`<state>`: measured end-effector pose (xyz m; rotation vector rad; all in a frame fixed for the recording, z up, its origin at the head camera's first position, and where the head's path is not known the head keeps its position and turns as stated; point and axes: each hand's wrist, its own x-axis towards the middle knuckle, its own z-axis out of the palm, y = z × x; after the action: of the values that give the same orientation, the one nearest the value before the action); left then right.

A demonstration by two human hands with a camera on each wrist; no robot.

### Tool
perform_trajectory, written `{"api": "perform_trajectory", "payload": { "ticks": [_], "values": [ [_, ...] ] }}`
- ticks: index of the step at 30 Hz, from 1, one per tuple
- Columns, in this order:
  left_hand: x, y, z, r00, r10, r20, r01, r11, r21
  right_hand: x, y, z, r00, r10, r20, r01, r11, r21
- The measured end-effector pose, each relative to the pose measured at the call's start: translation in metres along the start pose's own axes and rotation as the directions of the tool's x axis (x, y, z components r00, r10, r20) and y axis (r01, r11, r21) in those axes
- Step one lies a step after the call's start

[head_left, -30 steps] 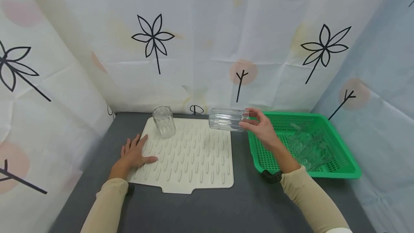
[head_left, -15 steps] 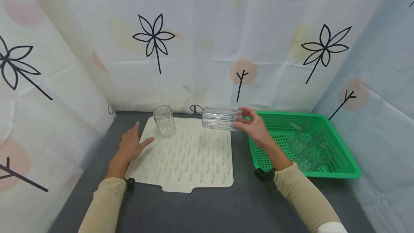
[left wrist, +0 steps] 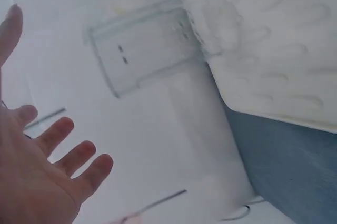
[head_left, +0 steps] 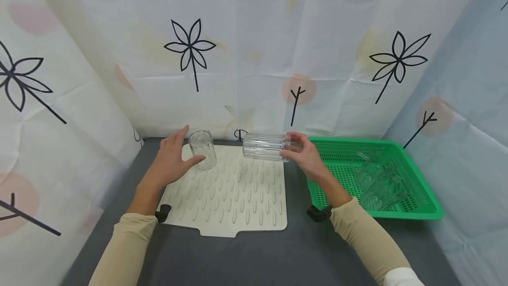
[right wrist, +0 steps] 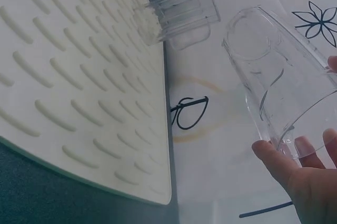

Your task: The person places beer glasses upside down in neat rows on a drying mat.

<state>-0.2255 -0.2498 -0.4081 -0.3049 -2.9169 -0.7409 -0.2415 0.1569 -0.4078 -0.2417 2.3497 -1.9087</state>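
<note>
A clear glass mug (head_left: 203, 150) stands at the back left of the cream ridged drying mat (head_left: 238, 197); its handle (right wrist: 189, 39) shows in the right wrist view. Beside that mug is my left hand (head_left: 169, 162), fingers extended and thumb spread, the thumb overlapping the glass in the head view. The left wrist view has the palm (left wrist: 37, 182) facing up with nothing in it. Over the mat's back right, my right hand (head_left: 307, 158) grips a clear ribbed drinking glass (head_left: 265, 147) by its rim end. The glass lies sideways in the air, its base towards the left.
At the right stands a green perforated basket (head_left: 430, 206) with several clear glasses (head_left: 382, 189) lying in it. The dark table (head_left: 254, 259) surrounds the mat. Patterned white cloth (head_left: 246, 56) hangs behind and on both sides.
My left hand has lifted from the mat's left edge and moved up and right towards the standing mug. The right hand has carried its glass leftward from the basket over the mat.
</note>
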Motion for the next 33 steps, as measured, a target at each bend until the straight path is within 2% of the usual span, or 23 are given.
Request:
{"api": "perform_trajectory", "payload": {
  "ticks": [4,8,14,22,25,30,33],
  "values": [
    [0.005,0.022,0.002,0.998,0.06,-0.027,-0.061,0.997,-0.043,0.003,0.0,0.004,1.0,-0.003,0.024,0.003,1.0,0.017],
    [0.008,0.04,0.007,0.988,0.142,-0.055,-0.147,0.984,-0.104,0.005,-0.001,0.011,0.999,-0.013,0.044,0.011,0.999,0.033],
    [0.013,0.062,0.026,0.971,0.236,-0.043,-0.24,0.961,-0.14,0.005,-0.001,0.017,0.998,-0.028,0.051,0.024,0.997,0.07],
    [0.02,0.076,0.054,0.964,0.267,0.003,-0.257,0.933,-0.252,0.002,0.0,0.015,0.997,-0.034,0.069,0.027,0.995,0.091],
    [0.022,0.078,0.06,0.966,0.257,0.012,-0.241,0.923,-0.3,0.003,0.002,0.014,0.996,-0.047,0.076,0.039,0.994,0.097],
    [0.024,0.08,0.069,0.965,0.261,0.006,-0.245,0.914,-0.324,0.003,0.003,0.015,0.993,-0.075,0.091,0.064,0.991,0.12],
    [0.024,0.081,0.075,0.963,0.27,0.011,-0.247,0.896,-0.37,0.002,0.004,0.016,0.992,-0.08,0.099,0.067,0.989,0.129]
  ]
}}
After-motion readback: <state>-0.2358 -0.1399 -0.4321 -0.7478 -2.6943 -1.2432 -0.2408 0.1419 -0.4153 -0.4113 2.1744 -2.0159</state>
